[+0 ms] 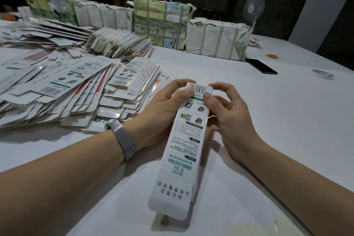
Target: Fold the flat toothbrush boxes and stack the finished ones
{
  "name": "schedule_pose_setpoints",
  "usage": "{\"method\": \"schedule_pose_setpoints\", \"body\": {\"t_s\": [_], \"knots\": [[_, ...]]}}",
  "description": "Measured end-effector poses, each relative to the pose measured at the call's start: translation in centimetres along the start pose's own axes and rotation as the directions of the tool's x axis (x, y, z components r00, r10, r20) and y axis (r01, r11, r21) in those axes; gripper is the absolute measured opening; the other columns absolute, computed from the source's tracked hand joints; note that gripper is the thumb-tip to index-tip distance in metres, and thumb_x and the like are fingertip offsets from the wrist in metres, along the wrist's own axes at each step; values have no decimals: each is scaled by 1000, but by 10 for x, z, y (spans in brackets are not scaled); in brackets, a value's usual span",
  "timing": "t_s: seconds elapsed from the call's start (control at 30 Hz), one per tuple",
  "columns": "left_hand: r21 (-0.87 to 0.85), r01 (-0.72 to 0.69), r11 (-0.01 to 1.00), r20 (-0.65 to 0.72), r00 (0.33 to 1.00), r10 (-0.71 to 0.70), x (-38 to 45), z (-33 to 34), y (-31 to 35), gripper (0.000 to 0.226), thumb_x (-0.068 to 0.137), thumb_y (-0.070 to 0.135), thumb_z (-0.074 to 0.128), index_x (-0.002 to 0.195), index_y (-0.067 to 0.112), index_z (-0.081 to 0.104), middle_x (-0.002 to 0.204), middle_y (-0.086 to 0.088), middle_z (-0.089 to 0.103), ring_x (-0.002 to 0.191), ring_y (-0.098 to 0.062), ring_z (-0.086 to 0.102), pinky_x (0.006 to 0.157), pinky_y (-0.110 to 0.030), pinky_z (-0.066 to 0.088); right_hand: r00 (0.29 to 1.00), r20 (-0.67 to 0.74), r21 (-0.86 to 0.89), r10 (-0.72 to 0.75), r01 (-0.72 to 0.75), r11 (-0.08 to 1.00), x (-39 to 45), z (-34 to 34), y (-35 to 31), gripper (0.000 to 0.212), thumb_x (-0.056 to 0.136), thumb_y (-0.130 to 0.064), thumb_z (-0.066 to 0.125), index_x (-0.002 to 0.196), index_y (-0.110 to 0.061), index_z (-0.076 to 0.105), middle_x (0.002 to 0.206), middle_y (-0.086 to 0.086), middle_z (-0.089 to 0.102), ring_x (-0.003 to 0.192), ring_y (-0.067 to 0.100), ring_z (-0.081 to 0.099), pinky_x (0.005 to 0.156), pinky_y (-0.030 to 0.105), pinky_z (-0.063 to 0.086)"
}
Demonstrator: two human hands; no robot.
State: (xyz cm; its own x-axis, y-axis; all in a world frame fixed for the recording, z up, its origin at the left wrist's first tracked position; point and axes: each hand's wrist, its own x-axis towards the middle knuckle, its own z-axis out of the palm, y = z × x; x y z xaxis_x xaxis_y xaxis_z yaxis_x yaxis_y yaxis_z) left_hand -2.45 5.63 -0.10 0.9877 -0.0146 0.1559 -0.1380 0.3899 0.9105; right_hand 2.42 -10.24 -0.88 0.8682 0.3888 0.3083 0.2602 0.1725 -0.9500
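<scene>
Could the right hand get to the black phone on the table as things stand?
Probably yes, once it lets go: the right hand now pinches the box, and bare table lies between it and the phone.

Single head camera looking forward and down, close over white table (268,120); table edge running toward 12 o'clock.

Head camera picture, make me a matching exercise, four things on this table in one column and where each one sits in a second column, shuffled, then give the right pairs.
Things:
1. toothbrush box
2. phone
3. roll of tape
4. pile of flat boxes

Places:
A. spread over the table's left side
B. held by the left hand and right hand in the middle
C. near the table's right edge
D. lying dark and flat, right of centre, in front of the wrapped bundles

Pairs: 1-B, 2-D, 3-C, 4-A
</scene>
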Motion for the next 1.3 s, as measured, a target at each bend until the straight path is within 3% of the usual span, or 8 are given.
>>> {"method": "schedule_pose_setpoints", "body": {"t_s": [0.43, 0.6, 0.7, 0.77, 0.87, 1.0, 1.13, 1.3], "knots": [[18, 8, 1000, -9, 1000, -8, 2, -1, -2, 12, 101, 19, 55, 112, 19, 61, 88, -12, 75, 69, -21, 71, 57, -29, 59, 999, -8, 35, 53, -53, 998, 2, -1, 0, 11, 91, -27, 68, 98, -27, 60, 87, 9, 75, 81, 29, 63, 66, 39, 47], [51, -27, 998, -85, 996, 32, 4, -2, -6, 16, 100, 26, 60, 115, 22, 61, 87, -11, 75, 67, -21, 71, 58, -32, 59, 995, -79, -130, 56, -66, 989, 1, 4, -5, 14, 97, -26, 64, 108, -30, 58, 101, 12, 71, 79, 24, 72, 55, 34, 53], [110, -84, 990, -160, 982, 101, 3, 0, -8, 25, 93, 33, 66, 114, 21, 58, 76, -9, 74, 52, -17, 66, 45, -28, 53, 998, -63, -535, -30, -9, 845, -1, 2, -18, 25, 93, -39, 67, 117, -35, 60, 112, -11, 61, 85, 9, 67, 63, 19, 52], [135, -108, 985, -180, 975, 131, 1, 2, -6, 37, 85, 42, 68, 113, 23, 55, 74, -7, 74, 51, -17, 66, 46, -30, 55, 1000, 29, -685, -11, 28, 728, -6, 5, -29, 49, 85, -52, 69, 130, -35, 58, 115, -15, 57, 84, 4, 62, 67, 12, 49], [228, -151, 962, -167, 967, 191, -2, 5, -4, 52, 77, 47, 69, 118, 21, 52, 71, -3, 73, 56, -16, 66, 50, -28, 55, 997, 71, -763, 26, 38, 645, -17, 15, -46, 63, 71, -62, 61, 130, -40, 56, 108, -12, 59, 83, 5, 61, 80, 29, 53], [349, -184, 919, -45, 976, 212, -4, 8, -3, 59, 75, 48, 65, 120, 19, 40, 66, -6, 71, 46, -17, 61, 42, -26, 50, 999, 37, -788, 23, 15, 615, -28, 10, -65, 52, 78, -47, 74, 128, -40, 59, 89, -28, 59, 83, -8, 60, 71, 14, 47], [349, -170, 922, 63, 985, 158, -5, 6, -8, 46, 79, 68, 67, 112, 47, 43, 87, -17, 73, 54, -34, 70, 42, -35, 55, 994, -107, -845, -9, -86, 528, -42, -27, -86, 68, 79, -40, 73, 143, -32, 51, 125, -12, 63, 93, 9, 65, 83, 28, 56], [370, -79, 925, 16, 997, 79, -1, -4, -16, 71, 57, 88, 71, 115, 52, 53, 80, -10, 73, 51, -33, 69, 45, -47, 53, 933, -355, -918, 57, -360, 166, -92, -125, -117, 63, 76, -43, 67, 137, -35, 55, 131, -7, 63, 109, 17, 59, 90, 35, 50]]}}
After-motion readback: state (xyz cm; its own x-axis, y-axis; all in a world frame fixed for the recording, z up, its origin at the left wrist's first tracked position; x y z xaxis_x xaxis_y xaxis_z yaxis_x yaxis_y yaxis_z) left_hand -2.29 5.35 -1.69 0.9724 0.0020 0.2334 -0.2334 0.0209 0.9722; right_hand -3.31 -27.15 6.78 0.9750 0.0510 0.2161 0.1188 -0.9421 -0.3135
